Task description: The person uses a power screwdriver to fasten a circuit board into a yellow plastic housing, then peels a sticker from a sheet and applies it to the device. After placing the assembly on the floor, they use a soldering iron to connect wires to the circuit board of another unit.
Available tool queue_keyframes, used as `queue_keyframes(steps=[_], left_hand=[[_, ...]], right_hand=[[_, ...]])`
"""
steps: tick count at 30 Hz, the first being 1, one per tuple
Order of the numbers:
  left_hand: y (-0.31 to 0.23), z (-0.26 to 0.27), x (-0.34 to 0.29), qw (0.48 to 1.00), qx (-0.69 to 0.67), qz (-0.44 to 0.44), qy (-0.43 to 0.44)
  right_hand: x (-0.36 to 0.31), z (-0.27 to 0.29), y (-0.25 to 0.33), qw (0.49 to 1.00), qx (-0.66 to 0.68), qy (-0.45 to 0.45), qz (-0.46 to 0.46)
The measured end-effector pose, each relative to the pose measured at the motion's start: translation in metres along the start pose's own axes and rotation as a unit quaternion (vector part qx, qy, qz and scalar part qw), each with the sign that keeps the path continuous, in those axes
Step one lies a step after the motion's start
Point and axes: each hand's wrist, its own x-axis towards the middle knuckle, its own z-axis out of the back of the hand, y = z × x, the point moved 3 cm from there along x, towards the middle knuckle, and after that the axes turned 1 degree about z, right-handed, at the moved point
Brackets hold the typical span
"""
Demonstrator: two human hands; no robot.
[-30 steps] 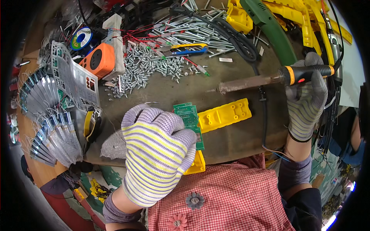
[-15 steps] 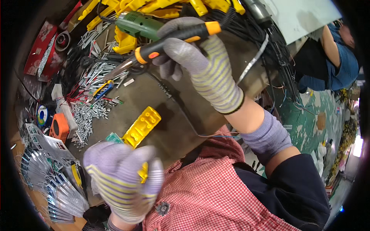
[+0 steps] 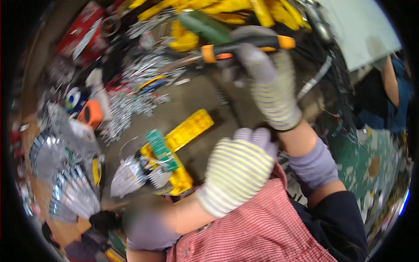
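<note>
My right hand (image 3: 262, 65), in a striped work glove, is closed around the black and orange handle of a soldering iron (image 3: 251, 49). The iron's metal tip points left over a pile of metal parts. My gloved left hand (image 3: 238, 170) is over the front edge of the table, its back up. Its fingers bend away and blur, so what they hold, if anything, is hidden. To its left lie a yellow plastic casing piece (image 3: 190, 129), another yellow casing piece (image 3: 180, 180) and a green circuit board (image 3: 161, 150) with wires. A clear plastic bag (image 3: 128, 177) sits beside the board.
A heap of small metal parts (image 3: 131, 109) covers the table's left side, near an orange box-shaped thing (image 3: 90, 112). Yellow casings (image 3: 227, 6) and a green cylindrical tool (image 3: 205, 26) lie at the back. Black cables (image 3: 338, 83) run along the right. Another person's arm (image 3: 391, 81) shows at far right.
My left hand has moved right, away from the circuit board and near yellow casing, uncovering them. The whole view has shifted, and the soldering iron stays in my right hand.
</note>
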Motion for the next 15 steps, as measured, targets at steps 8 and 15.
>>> queue_keyframes(steps=[8,15], left_hand=[[-0.003,-0.02,-0.006,0.993,-0.08,0.05,-0.066],[0.005,0.004,-0.022,0.97,-0.219,0.029,-0.103]], right_hand=[[0.002,0.001,0.001,1.0,-0.001,0.006,0.007],[0.007,0.008,0.002,0.999,-0.013,0.009,0.032]])
